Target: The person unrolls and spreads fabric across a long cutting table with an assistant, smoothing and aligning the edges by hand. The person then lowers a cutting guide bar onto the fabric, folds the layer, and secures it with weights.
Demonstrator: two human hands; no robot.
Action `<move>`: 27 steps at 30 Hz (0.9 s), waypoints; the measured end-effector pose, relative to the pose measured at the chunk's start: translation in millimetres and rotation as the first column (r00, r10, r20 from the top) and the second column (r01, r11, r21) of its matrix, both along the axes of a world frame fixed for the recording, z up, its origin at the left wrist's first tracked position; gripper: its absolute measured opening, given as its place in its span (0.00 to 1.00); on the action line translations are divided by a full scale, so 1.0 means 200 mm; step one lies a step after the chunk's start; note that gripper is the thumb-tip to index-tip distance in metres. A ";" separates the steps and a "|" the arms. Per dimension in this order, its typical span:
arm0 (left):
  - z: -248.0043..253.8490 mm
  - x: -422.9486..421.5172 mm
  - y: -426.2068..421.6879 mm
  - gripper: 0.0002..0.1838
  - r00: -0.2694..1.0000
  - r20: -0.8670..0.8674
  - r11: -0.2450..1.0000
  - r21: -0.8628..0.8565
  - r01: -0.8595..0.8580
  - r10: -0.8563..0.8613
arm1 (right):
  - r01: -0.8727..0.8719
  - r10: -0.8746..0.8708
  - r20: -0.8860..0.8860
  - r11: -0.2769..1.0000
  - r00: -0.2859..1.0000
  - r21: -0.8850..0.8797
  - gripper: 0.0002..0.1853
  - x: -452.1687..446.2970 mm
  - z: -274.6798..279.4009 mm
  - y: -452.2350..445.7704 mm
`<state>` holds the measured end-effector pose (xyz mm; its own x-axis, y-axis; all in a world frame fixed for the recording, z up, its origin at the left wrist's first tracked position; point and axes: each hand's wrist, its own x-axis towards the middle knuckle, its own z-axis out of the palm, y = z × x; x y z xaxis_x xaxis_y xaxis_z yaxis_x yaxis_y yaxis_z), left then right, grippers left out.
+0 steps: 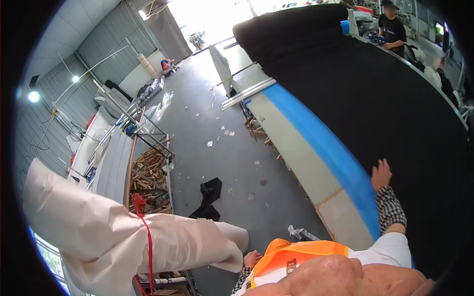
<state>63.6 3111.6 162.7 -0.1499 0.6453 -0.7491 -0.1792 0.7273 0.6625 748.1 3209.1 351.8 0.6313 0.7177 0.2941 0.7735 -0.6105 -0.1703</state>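
My right hand lies flat at the edge of a wide black fabric, its fingers stretched out and a little apart. Beside it, a blue sheet runs as a strip under the black fabric along a long pale worktable. Down near my body, my left hand shows only in part, with loosely bent fingers and nothing visible in them. It is close to the end of a big roll of pale paper, which has a red strap around it; I cannot tell whether they touch.
Wooden sticks fill a rack at the left. A black cloth scrap and paper bits lie on the grey floor. A metal rail crosses the table. Another person stands beyond the table at the upper right.
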 end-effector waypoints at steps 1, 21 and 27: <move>-0.01 -0.01 0.08 0.17 0.999 -0.008 0.999 -0.017 0.033 -0.033 | 0.006 -0.005 -0.029 1.000 1.000 0.003 0.27 -0.04 0.00 0.16; -0.13 -0.37 1.60 0.17 0.938 -0.125 0.944 -0.119 0.308 -0.322 | 0.394 -0.466 -0.071 0.811 0.882 -0.432 0.34 -0.06 -0.15 1.09; 0.07 -0.39 1.96 0.15 0.874 -0.269 0.914 -0.106 0.392 -0.406 | 0.491 -0.494 0.124 0.743 0.861 -0.455 0.33 -0.05 -0.21 1.10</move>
